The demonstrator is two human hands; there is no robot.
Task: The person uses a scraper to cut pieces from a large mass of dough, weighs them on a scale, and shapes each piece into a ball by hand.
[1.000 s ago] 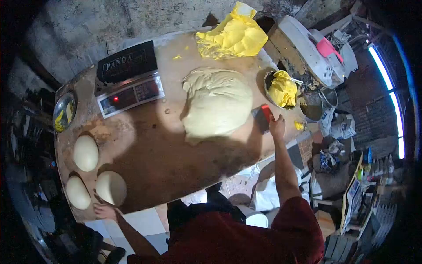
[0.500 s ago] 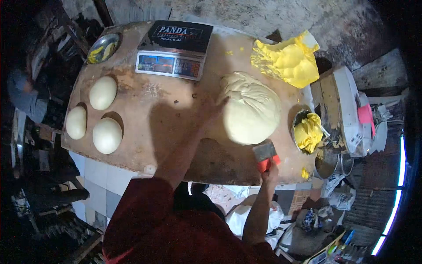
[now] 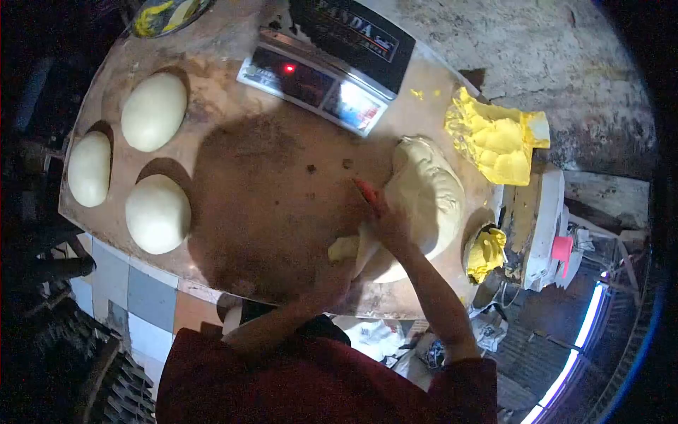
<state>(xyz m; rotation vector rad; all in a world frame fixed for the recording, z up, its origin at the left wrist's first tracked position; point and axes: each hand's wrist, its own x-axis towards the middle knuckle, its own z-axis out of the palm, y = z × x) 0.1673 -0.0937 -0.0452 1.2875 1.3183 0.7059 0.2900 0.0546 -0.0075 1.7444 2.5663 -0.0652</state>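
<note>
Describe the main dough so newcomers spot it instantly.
On the brown table, find the black-topped scale. The main dough lies below and right of it, beside the person's right hand. Unlike the three smooth dough balls at left, it is bigger and creased.

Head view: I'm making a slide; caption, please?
Scraper in the right hand by the dough, three dough balls farther left on the table.

The surface [image 3: 247, 233] is brown with dark spots. By its left edge, 3 dough balls [image 3: 157, 214] are creamy white, like the big dough [image 3: 432, 185]. The scraper handle [image 3: 366, 192] is red. The lump [image 3: 498, 141] at the far right corner is yellow.
</note>
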